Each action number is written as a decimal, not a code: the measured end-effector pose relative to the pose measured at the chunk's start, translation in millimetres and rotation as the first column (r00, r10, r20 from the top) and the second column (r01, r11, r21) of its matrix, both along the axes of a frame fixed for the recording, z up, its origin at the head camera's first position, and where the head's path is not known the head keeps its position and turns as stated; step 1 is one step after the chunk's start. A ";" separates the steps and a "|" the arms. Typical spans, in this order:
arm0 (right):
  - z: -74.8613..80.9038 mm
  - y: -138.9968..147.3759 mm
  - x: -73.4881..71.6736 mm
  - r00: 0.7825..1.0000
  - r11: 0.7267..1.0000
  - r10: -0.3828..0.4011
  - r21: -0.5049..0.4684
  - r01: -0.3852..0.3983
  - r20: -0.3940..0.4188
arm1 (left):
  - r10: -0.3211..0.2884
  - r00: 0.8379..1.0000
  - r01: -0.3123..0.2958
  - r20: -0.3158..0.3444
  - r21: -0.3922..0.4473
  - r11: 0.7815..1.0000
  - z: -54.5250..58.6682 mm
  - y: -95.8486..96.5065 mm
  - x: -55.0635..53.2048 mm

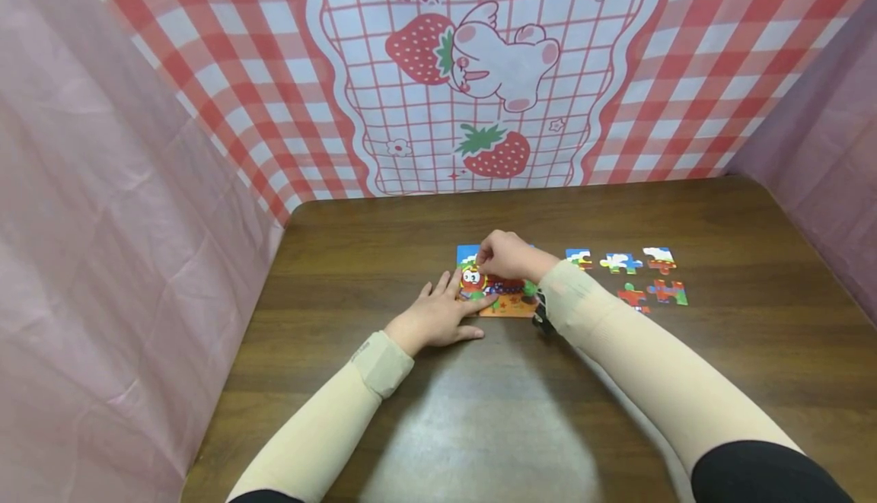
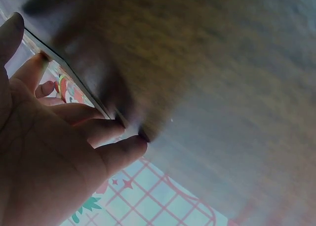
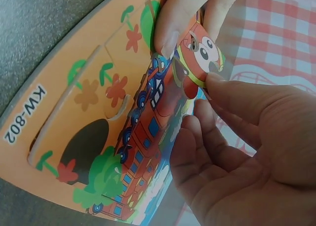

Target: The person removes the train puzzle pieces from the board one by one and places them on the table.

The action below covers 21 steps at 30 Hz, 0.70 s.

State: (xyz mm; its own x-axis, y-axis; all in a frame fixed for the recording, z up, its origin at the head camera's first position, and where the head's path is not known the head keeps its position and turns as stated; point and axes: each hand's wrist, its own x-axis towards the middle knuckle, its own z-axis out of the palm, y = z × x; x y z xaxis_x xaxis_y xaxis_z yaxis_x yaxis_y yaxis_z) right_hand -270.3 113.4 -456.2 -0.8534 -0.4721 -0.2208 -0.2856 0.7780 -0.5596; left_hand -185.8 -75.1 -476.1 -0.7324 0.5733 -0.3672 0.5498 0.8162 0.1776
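Note:
A jigsaw board (image 1: 510, 308) with a red cartoon train lies on the table in the head view; the right wrist view shows "KW-802" printed on its orange border (image 3: 19, 125). My left hand (image 1: 435, 319) rests at the board's left side, fingers spread and fairly straight, some tips on the board. In the left wrist view, its fingertips touch the board's edge (image 2: 74, 75) and the table. Over the board's upper left, my right hand (image 1: 508, 255) pinches a jigsaw piece (image 3: 206, 52) bearing the train's face between thumb and fingers. The fingers partly hide that piece.
Several loose jigsaw pieces (image 1: 620, 262) lie right of the board, some partly behind the right forearm. The brown wooden table (image 1: 356, 244) meets a red-and-white checked cloth (image 1: 479, 145) at the back. Pink curtains (image 1: 103, 259) hang at both sides.

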 end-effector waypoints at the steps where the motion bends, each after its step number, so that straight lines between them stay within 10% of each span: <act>1: 0.0 0.1 0.4 1.000 1.000 -0.001 -0.003 0.001 0.000 | 0.000 1.000 0.000 0.000 0.000 1.000 -0.2 0.1 -0.1; 21: 4.0 26.5 -4.7 0.998 0.982 0.002 -0.187 0.009 0.057 | -0.009 1.000 0.008 0.008 0.019 1.000 2.3 -0.1 -0.5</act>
State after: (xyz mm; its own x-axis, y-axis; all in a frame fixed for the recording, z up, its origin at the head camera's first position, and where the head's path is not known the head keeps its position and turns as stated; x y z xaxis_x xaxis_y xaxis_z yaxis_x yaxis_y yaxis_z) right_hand -275.0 139.9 -452.2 -0.8438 -0.5066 -0.1770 -0.2464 0.6588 -0.7108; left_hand -186.2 -75.1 -473.8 -0.7245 0.5866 -0.3619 0.5552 0.8078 0.1978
